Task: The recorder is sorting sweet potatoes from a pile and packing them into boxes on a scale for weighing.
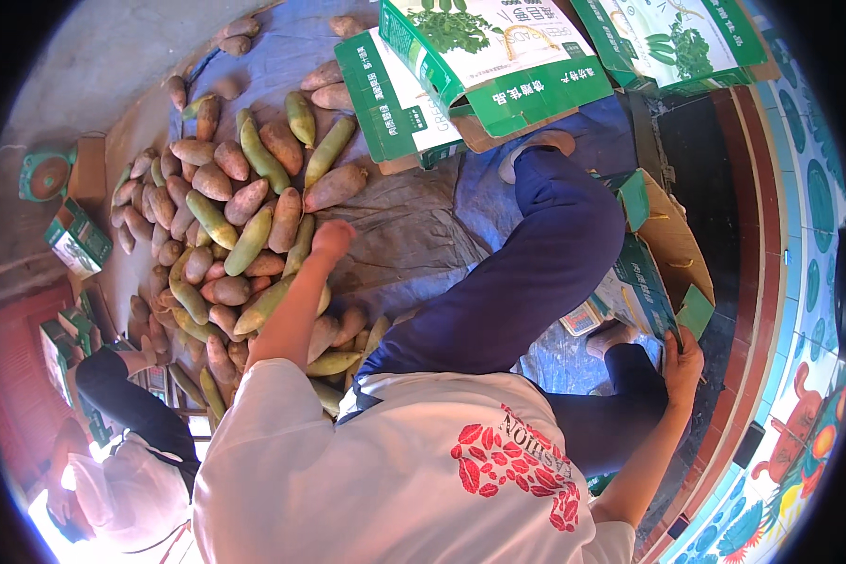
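A large heap of brown-pink sweet potatoes (211, 182) and long green radishes (261, 155) lies to my left. My left hand (333, 241) is at the heap's right edge, close to an upright green radish (300, 246) and just below a big sweet potato (336, 187). Its fingers are foreshortened and I cannot make out a hold. With my right hand (683, 365) I grip the near edge of an open green-and-white cardboard box (645, 277) standing on my right. Its flaps stick outward, and my leg covers part of it.
Printed green-and-white cartons (526, 66) stand ahead. Beneath the heap spreads a blue tarp (268, 70). A person (127, 489) in a white top sits at the lower left, near more boxes (78, 237) and a green round-faced device (45, 176). A patterned wall (804, 282) rises on the right.
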`<state>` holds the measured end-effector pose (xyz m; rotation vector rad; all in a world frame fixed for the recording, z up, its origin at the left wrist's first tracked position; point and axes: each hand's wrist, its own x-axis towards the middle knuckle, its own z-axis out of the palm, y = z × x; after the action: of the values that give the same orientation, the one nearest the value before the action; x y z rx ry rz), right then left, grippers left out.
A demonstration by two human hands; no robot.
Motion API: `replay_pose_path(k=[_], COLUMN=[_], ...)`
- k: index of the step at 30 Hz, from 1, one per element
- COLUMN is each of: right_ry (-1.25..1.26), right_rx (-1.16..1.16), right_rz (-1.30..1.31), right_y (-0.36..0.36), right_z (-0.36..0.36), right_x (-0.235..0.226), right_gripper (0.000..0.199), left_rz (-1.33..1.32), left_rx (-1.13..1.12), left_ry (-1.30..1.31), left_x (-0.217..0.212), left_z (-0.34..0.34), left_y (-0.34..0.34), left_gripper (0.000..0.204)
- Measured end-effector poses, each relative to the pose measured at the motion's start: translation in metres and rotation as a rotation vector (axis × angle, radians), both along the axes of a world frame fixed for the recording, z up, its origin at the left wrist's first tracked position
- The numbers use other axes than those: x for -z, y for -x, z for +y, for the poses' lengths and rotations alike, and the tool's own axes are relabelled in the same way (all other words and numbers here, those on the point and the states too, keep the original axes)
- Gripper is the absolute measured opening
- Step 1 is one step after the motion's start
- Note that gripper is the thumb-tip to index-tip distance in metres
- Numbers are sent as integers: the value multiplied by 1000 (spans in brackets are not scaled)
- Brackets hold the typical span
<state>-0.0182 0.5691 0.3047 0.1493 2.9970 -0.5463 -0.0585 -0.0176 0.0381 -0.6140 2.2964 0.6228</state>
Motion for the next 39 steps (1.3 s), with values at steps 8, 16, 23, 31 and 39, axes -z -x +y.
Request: replay_pose_path(k=[8, 16, 23, 31, 39], right_ry=[-22, -13, 8, -11, -16], right_rx=[14, 5, 0, -66, -69], right_rz=[62, 92, 103, 168, 154], right_y=[-1, 1, 0, 1, 2], right_z=[-5, -8, -7, -11, -17], right_x=[-1, -2, -2, -5, -10], right_gripper=[17, 15, 14, 16, 15], left_rz=[256, 294, 495, -21, -526], left_rx=[-552, -543, -7, 225, 572], left_ry=[-633, -760, 11, 457, 536], left_x=[-72, -118, -77, -72, -72], left_z=[15, 38, 10, -1, -4], left_y=[33, 48, 28, 19, 12], left_gripper=[19, 18, 15, 33, 49])
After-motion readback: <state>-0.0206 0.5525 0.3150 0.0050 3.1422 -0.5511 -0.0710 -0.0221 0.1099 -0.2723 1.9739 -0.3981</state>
